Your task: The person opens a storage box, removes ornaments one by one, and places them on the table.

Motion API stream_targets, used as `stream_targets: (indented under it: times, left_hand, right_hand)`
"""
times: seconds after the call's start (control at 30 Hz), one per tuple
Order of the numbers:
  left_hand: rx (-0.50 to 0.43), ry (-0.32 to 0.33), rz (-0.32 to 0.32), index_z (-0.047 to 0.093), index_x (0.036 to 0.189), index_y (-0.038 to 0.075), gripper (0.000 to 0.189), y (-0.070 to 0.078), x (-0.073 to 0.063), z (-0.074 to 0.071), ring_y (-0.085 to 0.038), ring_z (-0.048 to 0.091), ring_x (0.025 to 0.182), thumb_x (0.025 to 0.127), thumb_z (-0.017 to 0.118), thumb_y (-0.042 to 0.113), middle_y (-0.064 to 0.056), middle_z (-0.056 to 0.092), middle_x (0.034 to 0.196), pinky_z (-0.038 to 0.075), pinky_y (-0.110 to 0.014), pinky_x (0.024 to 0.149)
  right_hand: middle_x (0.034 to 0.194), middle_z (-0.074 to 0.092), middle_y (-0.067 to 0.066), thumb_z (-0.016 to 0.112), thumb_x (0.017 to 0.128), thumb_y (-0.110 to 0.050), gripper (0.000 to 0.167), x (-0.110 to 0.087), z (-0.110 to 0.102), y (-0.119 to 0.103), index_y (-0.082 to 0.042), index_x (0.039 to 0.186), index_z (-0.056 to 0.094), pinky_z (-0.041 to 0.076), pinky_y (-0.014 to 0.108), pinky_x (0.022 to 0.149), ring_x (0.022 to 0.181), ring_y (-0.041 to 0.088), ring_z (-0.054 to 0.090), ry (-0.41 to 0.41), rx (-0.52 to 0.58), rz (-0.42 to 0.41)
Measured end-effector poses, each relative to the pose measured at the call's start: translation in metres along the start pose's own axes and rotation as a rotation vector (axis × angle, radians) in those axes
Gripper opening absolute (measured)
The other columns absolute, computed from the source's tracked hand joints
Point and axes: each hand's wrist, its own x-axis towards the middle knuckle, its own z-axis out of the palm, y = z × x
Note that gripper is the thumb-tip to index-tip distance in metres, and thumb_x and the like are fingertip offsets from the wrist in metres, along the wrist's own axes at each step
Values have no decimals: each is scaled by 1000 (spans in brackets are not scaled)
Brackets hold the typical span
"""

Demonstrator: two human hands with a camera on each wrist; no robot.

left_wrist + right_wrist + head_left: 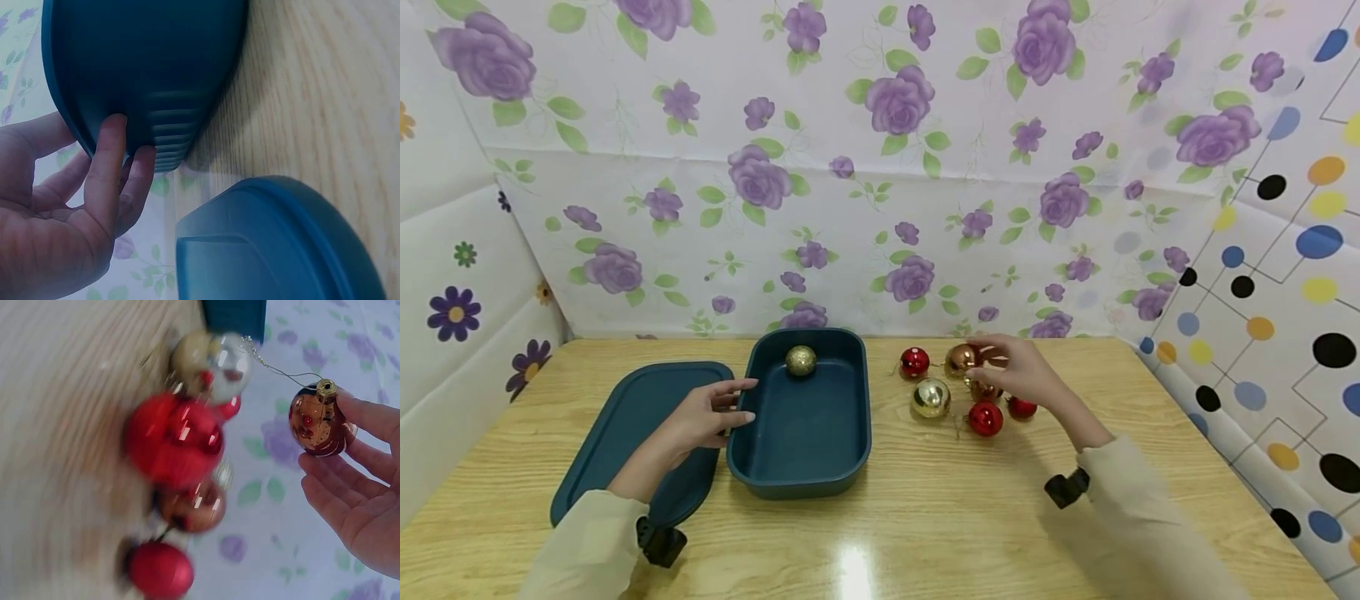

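Note:
My left hand (703,414) holds the left rim of a dark blue-green rectangular box (846,475), with fingers against its outer wall (125,56). Inside the box, near its far end, lies a glittery gold bauble (801,361). Over on the right, my right hand (1018,367) pinches a shiny copper bauble (322,425) with a thread loop, held off the table. Beneath and around that hand lie a shiny gold bauble (931,398), another copper bauble (194,506) and several red baubles (985,418).
A matching blue-green lid (647,400) lies flat on the wooden table (925,525), left of the box. Flowered cloth (850,233) hangs behind the table, and dotted cloth (1285,333) stands along the right side.

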Motion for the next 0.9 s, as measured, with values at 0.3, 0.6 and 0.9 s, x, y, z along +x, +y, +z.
stream_targets:
  times: [0.3,0.6,0.9]
  left_hand:
    - [0,-3,1,29,143,6,63,1,1,0,-47,21,129,89,61,16,-33,15,144,47,-49,81]
    - [9,4,-1,30,143,6,63,1,0,1,-46,21,130,89,60,16,-32,16,144,48,-48,81]
    - [10,8,-1,30,143,6,63,1,0,1,-46,22,130,89,60,17,-32,16,144,49,-44,78]
  right_hand:
    - [117,56,25,67,84,-16,51,-34,-26,37,8,125,50,48,42,83,101,37,57,65,-31,111]
    - [115,57,26,67,84,-21,50,-65,-39,76,7,123,52,52,34,73,97,39,59,107,-83,171]
    - [111,57,30,66,85,-17,49,-82,-45,94,12,122,51,52,31,69,95,41,59,89,-80,239]
